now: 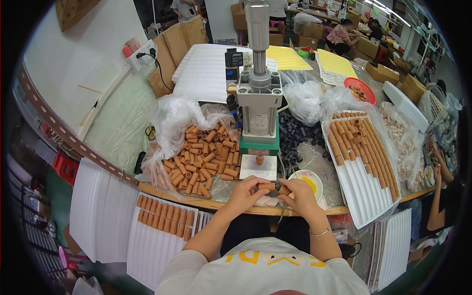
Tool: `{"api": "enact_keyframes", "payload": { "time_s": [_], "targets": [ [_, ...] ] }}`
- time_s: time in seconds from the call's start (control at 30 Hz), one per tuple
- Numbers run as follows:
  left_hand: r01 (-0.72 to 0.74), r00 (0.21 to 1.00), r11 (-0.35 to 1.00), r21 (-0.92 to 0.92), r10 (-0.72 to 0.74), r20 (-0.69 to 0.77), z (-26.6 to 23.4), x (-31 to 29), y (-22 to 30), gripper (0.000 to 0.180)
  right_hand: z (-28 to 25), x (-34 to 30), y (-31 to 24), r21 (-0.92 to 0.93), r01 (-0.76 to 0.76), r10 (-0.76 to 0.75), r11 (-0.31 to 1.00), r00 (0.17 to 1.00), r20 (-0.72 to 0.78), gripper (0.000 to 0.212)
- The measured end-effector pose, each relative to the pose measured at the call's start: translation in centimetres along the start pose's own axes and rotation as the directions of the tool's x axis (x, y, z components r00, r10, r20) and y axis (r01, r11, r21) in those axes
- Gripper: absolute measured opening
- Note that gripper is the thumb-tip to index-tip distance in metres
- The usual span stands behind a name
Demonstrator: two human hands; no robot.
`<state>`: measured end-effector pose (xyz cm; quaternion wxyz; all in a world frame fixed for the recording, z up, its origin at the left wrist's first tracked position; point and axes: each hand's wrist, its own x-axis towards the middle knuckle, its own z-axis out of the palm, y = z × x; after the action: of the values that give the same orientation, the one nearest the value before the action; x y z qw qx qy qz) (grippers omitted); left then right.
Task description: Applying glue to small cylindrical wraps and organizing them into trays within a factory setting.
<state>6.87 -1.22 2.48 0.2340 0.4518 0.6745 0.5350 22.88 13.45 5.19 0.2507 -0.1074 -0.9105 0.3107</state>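
Observation:
In front of the press, near the table's front edge, my left hand (244, 192) is closed round a brown tube (267, 187). A black ring (277, 186) sits at that tube's right end. My right hand (301, 197) pinches a second brown piece (283, 190) against the ring's other side; whether the parts are joined I cannot tell. Just beyond my hands stands a pneumatic press (259, 110) with a pale metal base plate (258, 167). A small brown part (259, 160) is on the press under its head.
Left of the press lies a heap of brown tubes (204, 157), and right of it black rings (297, 132). A white bowl (309, 183) with yellow contents is by my right hand. Ribbed white trays (361, 189) (162, 246) hold tubes. At far right another person's arm (440, 196) shows.

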Motion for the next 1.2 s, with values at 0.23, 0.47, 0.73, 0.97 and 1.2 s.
{"api": "enact_keyframes", "payload": {
  "time_s": [0.23, 0.47, 0.73, 0.97, 1.2],
  "targets": [
    [-0.042, 0.994, 0.984, 0.173, 0.023, 0.108, -1.9, -1.2, 2.7, 0.024, 0.9, -0.8, 0.0, -0.004, 0.008, -0.007, 1.0, 0.998, 0.06, 0.042],
    [0.064, 0.967, 0.985, 0.161, -0.101, 0.232, -2.0, 0.2, 3.4, 0.022, 0.0, -0.7, -0.1, 0.0, 0.013, -0.013, 1.0, 0.993, 0.118, 0.036],
    [0.062, 0.993, 0.928, -0.368, -0.094, -0.07, 0.6, 3.2, -1.7, 0.032, 1.8, 1.8, 2.3, 0.108, -0.127, 0.119, 0.986, 0.99, 0.077, 0.029],
    [-0.095, 0.918, 0.884, 0.458, 0.255, -0.302, -2.2, 7.2, -5.8, 0.034, 7.7, 7.8, 4.2, -0.088, -0.157, 0.137, 0.984, 0.969, -0.206, 0.029],
    [-0.018, 0.903, 0.997, 0.075, 0.049, -0.427, -5.4, 1.6, -6.8, 0.033, 8.5, 8.8, 3.6, 0.154, -0.307, 0.312, 0.939, 0.95, -0.011, 0.023]
  ]
}}
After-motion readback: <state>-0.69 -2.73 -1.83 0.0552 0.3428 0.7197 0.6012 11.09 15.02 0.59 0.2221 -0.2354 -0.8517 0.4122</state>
